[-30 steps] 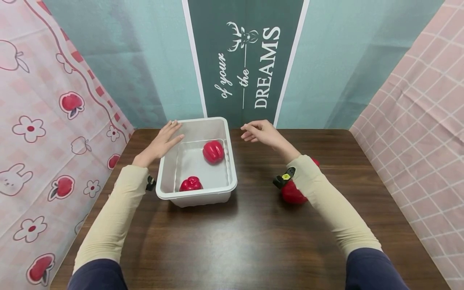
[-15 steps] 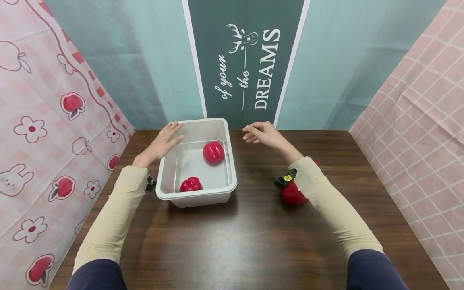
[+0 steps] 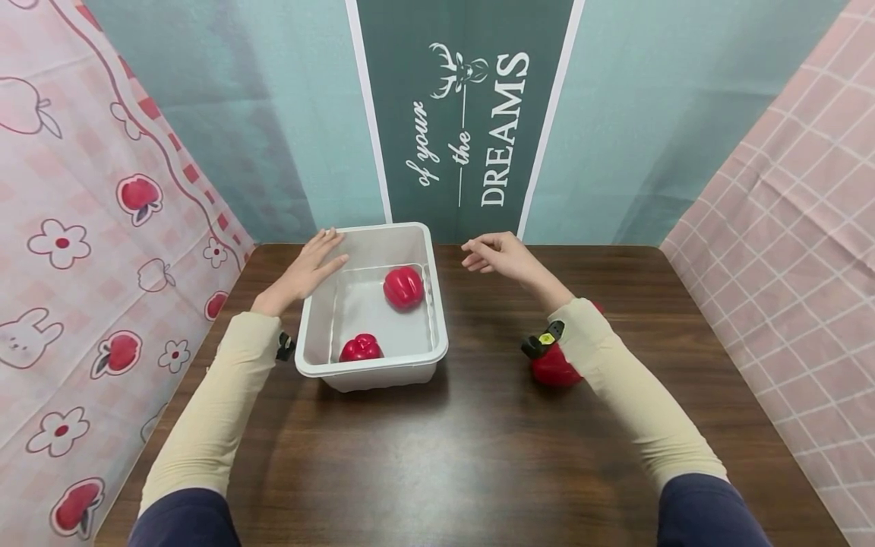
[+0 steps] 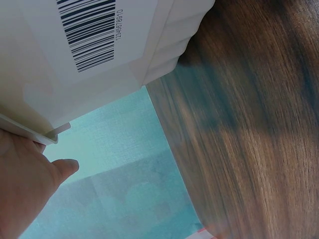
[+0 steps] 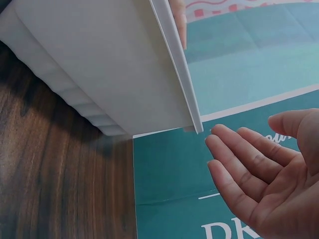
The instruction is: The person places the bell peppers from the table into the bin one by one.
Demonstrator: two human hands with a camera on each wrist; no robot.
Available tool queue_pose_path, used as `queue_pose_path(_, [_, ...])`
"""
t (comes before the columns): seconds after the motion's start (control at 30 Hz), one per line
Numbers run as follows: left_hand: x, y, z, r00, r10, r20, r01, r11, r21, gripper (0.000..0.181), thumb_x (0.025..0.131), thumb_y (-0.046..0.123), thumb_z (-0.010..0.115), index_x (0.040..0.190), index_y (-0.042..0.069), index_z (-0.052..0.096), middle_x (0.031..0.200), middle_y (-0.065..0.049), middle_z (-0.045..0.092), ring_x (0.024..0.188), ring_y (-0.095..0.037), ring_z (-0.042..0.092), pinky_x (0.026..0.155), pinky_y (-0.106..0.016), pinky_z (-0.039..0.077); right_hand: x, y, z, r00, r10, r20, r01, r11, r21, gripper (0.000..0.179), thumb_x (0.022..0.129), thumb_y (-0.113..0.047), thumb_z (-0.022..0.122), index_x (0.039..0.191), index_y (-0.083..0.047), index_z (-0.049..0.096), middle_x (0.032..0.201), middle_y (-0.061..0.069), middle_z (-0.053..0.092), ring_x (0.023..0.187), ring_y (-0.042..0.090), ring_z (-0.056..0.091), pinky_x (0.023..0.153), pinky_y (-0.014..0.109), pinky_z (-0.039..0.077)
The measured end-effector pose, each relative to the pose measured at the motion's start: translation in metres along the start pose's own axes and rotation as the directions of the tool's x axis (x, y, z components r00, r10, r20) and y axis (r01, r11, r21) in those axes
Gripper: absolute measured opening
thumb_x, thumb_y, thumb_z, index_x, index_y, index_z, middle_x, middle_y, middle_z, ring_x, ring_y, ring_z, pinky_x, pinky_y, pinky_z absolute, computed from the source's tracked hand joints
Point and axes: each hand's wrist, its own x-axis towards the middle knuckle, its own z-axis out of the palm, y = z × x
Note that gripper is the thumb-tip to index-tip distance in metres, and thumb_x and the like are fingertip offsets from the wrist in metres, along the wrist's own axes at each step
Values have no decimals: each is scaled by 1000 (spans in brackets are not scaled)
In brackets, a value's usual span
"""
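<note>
A white plastic bin (image 3: pixel 383 376) stands left of centre on the table, with two red bell peppers inside: one (image 3: pixel 403 287) by the right wall, another (image 3: pixel 361 348) near the front. My left hand (image 3: pixel 304 270) rests across the bin's left rim, fingers extended. In the left wrist view its thumb (image 4: pixel 67 167) sticks out below the rim. To the right of the bin, my right hand (image 3: pixel 502 254) hovers apart from it, holding nothing, its fingers (image 5: pixel 239 169) loosely bent. Below my right forearm lies more red bell pepper (image 3: pixel 555 368), partly hidden; whether it is one or more, I cannot tell.
The dark wooden table (image 3: pixel 437 471) ends at a blue-green backdrop cloth (image 3: pixel 615 152) with white lettering. Patterned pink cloths hang at the left (image 3: pixel 75 304) and right (image 3: pixel 800 266). A barcode label (image 4: pixel 89 35) is on the bin's outer wall.
My right hand has drifted slightly to the right, away from the bin. The left hand, the bin and the peppers stay where they were.
</note>
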Motion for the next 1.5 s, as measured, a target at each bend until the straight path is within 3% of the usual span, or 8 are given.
queue_pose_path(0.27, [-2, -1, 0, 1000, 5, 4, -5, 1000, 1, 66, 96, 49, 37, 149, 15, 19, 157, -8, 6, 144, -21, -6, 113, -53, 2, -5, 3, 0, 1000, -5, -19, 5, 1000, -1, 33, 98, -24, 48, 115, 1, 61, 100, 20, 68, 93, 29, 66, 84, 45, 51])
queue_pose_path(0.53, [-3, -3, 0, 1000, 13, 3, -13, 1000, 1, 67, 96, 51, 37, 149, 15, 20, 157, -7, 6, 144, -21, -6, 113, -52, 1, -9, 8, -1, 1000, -4, -17, 3, 1000, -19, 35, 97, -26, 49, 116, 1, 61, 100, 20, 68, 92, 26, 67, 79, 34, 54])
queue_pose_path(0.83, [-3, -4, 1, 1000, 19, 1, -19, 1000, 2, 67, 96, 52, 37, 149, 15, 20, 156, -9, 7, 144, -19, -7, 113, -52, 1, -13, 12, -2, 1000, 14, -18, -15, 1000, -21, 37, 97, -28, 48, 116, 1, 61, 101, 20, 68, 96, 31, 65, 82, 38, 53])
queue_pose_path(1.1, [-2, -4, 1, 1000, 18, 3, -18, 1000, 6, 66, 96, 50, 37, 149, 14, 20, 156, -8, 6, 144, -23, -5, 113, -52, 1, -13, 16, -3, 1000, 4, -6, -5, 1000, -24, 38, 97, -29, 48, 117, 2, 60, 101, 20, 68, 95, 29, 66, 83, 40, 52])
queue_pose_path(1.4, [-2, -4, 1, 1000, 17, 3, -17, 1000, 0, 66, 96, 49, 38, 149, 14, 20, 156, -8, 6, 144, -25, -4, 113, -53, 2, -14, 21, -6, 1000, 14, 22, -14, 1000, -20, 38, 98, -28, 47, 118, 1, 60, 103, 21, 67, 95, 30, 66, 82, 39, 53])
queue_pose_path(1.5, [-2, -5, 1, 1000, 13, 7, -13, 1000, -5, 66, 96, 49, 38, 149, 15, 19, 157, -7, 5, 144, -22, -6, 113, -53, 1, -16, 21, -9, 999, 29, 46, -28, 999, -25, 38, 98, -27, 46, 120, 2, 58, 106, 24, 65, 99, 32, 64, 81, 33, 54])
